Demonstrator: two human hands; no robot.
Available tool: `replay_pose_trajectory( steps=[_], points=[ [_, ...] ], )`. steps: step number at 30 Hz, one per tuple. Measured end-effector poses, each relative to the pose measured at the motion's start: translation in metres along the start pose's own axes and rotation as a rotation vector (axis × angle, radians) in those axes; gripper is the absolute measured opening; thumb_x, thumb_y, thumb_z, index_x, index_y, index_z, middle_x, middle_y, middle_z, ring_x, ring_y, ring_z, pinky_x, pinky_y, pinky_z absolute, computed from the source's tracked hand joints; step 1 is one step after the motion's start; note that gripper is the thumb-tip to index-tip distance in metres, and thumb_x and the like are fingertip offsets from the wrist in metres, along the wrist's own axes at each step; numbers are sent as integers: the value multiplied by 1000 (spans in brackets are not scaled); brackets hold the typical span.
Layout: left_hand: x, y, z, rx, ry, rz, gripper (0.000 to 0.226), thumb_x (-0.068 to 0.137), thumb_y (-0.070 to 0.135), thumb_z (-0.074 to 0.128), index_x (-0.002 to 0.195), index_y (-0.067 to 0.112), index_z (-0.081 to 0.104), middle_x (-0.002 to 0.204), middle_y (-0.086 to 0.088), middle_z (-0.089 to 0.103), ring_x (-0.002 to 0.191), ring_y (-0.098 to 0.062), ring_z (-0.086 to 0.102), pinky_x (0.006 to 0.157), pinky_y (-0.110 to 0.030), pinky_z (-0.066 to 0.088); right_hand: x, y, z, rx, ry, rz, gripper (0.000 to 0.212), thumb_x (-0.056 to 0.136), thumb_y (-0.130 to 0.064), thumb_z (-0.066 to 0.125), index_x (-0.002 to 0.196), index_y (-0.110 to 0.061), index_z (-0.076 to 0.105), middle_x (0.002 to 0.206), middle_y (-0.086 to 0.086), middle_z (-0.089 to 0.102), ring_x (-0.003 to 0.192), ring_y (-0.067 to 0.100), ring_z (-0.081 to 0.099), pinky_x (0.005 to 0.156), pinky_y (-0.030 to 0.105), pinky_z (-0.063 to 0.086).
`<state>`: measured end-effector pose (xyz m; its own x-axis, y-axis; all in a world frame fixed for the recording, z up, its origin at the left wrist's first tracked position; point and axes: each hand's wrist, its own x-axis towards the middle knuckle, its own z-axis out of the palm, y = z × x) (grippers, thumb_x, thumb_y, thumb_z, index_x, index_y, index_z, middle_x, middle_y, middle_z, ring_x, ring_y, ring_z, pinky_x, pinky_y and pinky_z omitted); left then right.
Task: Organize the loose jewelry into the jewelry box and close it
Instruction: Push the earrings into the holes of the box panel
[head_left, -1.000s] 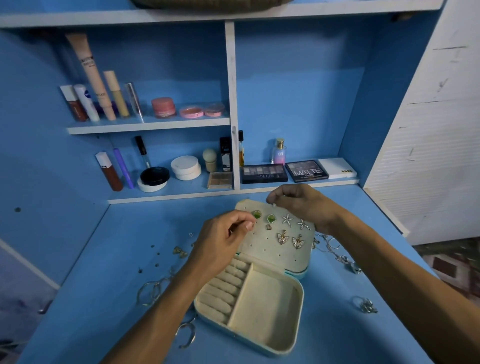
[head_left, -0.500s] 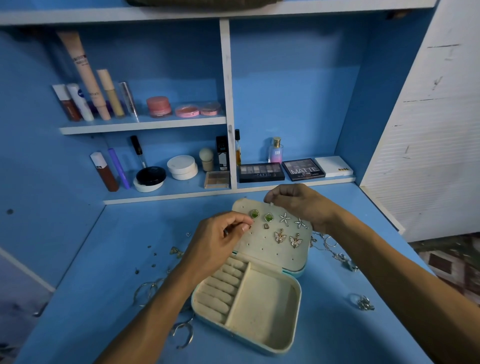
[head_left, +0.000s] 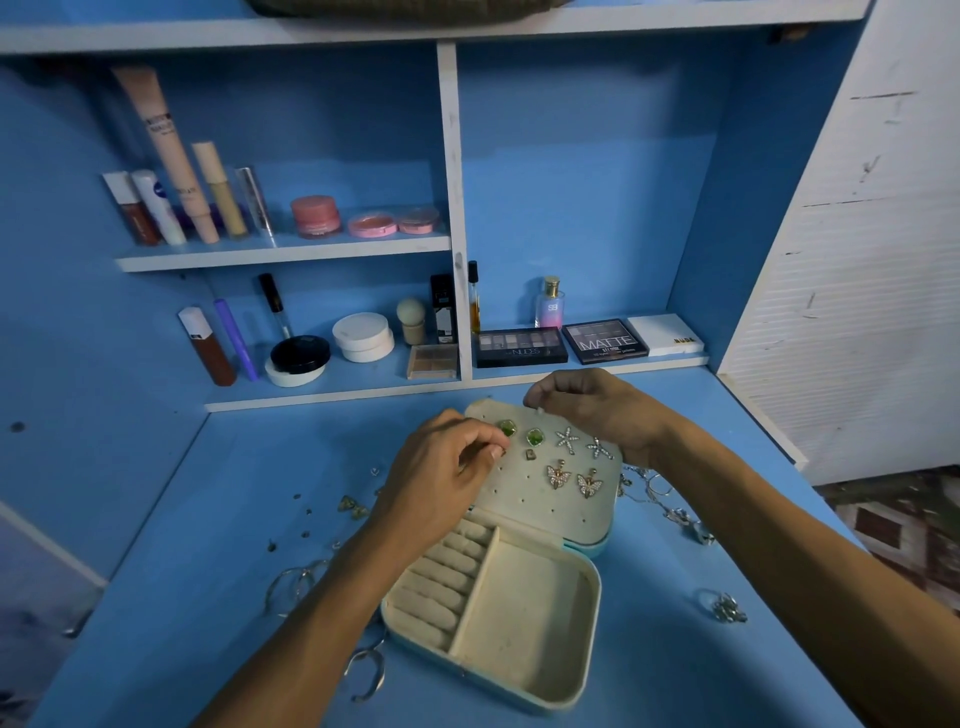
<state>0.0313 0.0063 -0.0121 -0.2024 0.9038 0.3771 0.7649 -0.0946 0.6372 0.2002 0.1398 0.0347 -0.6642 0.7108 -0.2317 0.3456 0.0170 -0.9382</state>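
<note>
jewelry box: matt cream velvety lining | earrings: shiny metal

Beyond the left hand, a lower shelf carries a black compact, white jars and a small palette. The upper shelf holds tubes and pink pots. Beyond the right hand lie two eyeshadow palettes, a white box and a perfume bottle.

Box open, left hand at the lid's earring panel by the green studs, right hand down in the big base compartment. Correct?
Wrong on the right hand: the head view shows it at the far edge of the earring panel, above the star earrings, not in the big base compartment. Rest stands: box open, left hand at the panel by the green studs.
</note>
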Motion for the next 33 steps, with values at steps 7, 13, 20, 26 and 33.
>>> replay_pose_trajectory(
  steps=[7, 13, 20, 26, 33],
  points=[
    [-4, -3, 9, -12, 160, -108, 34, 86, 34, 77, 114, 22, 61, 114, 7, 55, 104, -3, 51, 90, -29, 50, -2, -1, -1, 33, -30, 25, 14, 101, -21, 57, 102, -14, 70, 94, 11, 74, 75, 20, 70, 59, 26, 56],
    [-4, -7, 4, -195, 63, -268, 69, 85, 41, 77, 144, 27, 43, 128, 9, 59, 117, -2, 54, 99, -21, 44, -3, -2, 0, 59, -53, 11, 14, 101, -19, 58, 98, -16, 71, 90, 10, 74, 72, 20, 69, 63, 31, 55],
    [-9, 4, -11, -411, -4, -242, 29, 88, 27, 77, 114, 29, 63, 103, 13, 74, 95, -6, 70, 83, -29, 59, -14, -8, 0, 129, -169, 9, 16, 100, -10, 56, 97, -13, 72, 89, 10, 72, 71, 17, 67, 61, 26, 55],
    [-36, -1, -17, -311, 101, -119, 28, 86, 29, 77, 108, 28, 60, 99, 19, 68, 98, -6, 65, 83, -14, 49, -19, -12, 9, 167, -304, -54, 10, 98, -8, 58, 99, -5, 68, 75, 4, 66, 57, 7, 56, 53, 15, 47],
    [-62, -12, -17, -141, 152, 69, 30, 87, 21, 78, 109, 29, 59, 104, 19, 63, 103, -5, 63, 87, -17, 48, -26, -13, 26, -190, -468, -153, 13, 97, -1, 59, 100, -6, 70, 86, 6, 70, 74, 12, 64, 72, 23, 54]
  ],
)
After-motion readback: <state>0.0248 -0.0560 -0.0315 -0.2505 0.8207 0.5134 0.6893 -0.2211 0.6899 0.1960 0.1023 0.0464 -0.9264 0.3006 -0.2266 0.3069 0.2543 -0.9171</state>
